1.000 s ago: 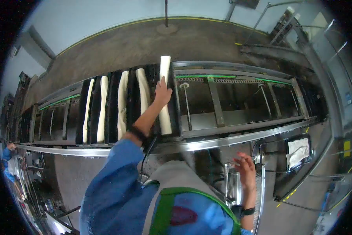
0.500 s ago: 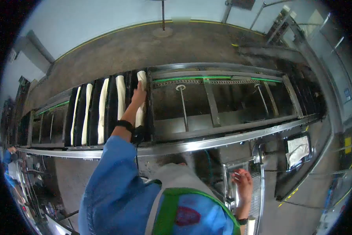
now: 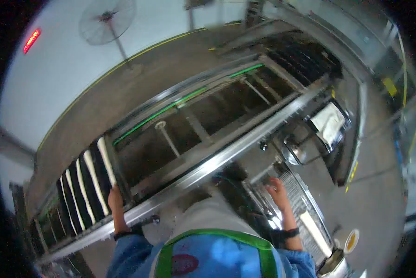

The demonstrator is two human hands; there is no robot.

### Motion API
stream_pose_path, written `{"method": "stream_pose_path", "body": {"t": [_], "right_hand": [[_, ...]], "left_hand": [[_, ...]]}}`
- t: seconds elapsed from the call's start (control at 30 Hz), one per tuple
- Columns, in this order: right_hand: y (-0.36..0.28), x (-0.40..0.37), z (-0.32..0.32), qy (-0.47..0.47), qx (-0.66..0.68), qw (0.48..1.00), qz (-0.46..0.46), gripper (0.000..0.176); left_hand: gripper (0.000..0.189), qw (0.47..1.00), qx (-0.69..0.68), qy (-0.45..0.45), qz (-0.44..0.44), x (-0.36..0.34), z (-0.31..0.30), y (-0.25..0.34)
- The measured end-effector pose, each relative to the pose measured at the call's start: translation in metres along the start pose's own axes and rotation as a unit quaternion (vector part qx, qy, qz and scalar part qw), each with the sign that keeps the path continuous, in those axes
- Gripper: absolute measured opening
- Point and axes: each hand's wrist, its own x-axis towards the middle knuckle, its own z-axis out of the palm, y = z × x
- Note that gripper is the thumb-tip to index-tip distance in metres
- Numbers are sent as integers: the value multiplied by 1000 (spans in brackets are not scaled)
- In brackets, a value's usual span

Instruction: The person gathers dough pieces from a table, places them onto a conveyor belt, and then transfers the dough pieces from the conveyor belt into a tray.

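Several long pale dough strips (image 3: 91, 172) lie in parallel dark troughs at the left part of a conveyor. My left hand (image 3: 116, 201) is at the near end of the rightmost dough strip (image 3: 106, 160), touching it, fingers extended and slightly blurred. My right hand (image 3: 278, 197) hovers over the edge of a perforated metal tray (image 3: 297, 185). Its fingers are loosely bent and apart, with nothing visible in them. Another pale dough strip (image 3: 315, 234) lies on that tray, to the right of my right wrist.
A metal rail (image 3: 217, 160) edges the conveyor frame along my side. A dark tray with a white cloth (image 3: 329, 124) stands at right, near a round metal pan (image 3: 293, 152). A bowl with yellow contents (image 3: 351, 241) is at lower right. A fan (image 3: 107, 18) stands by the wall.
My view has turned to the right. My left hand has slid along the rightmost dough strip towards me, to its near end. My right hand stays by the perforated tray.
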Motion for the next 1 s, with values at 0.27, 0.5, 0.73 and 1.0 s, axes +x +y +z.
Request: {"method": "stream_pose_path", "body": {"t": [0.27, 0.5, 0.73, 1.0], "right_hand": [[85, -66, -79, 122, -436, 855, 252, 58], [93, -79, -83, 217, -329, 915, 89, 46], [10, -230, -196, 607, 123, 785, -5, 38], [-52, -527, -125, 801, -2, 585, 129, 20]], "left_hand": [[30, 963, 50, 220, -145, -16, -50, 58], [31, 954, -100, 171, 223, 45, -45, 181], [27, 849, -269, -22, 454, 4, -54, 388], [23, 689, -355, -254, 578, -123, -42, 534]]}}
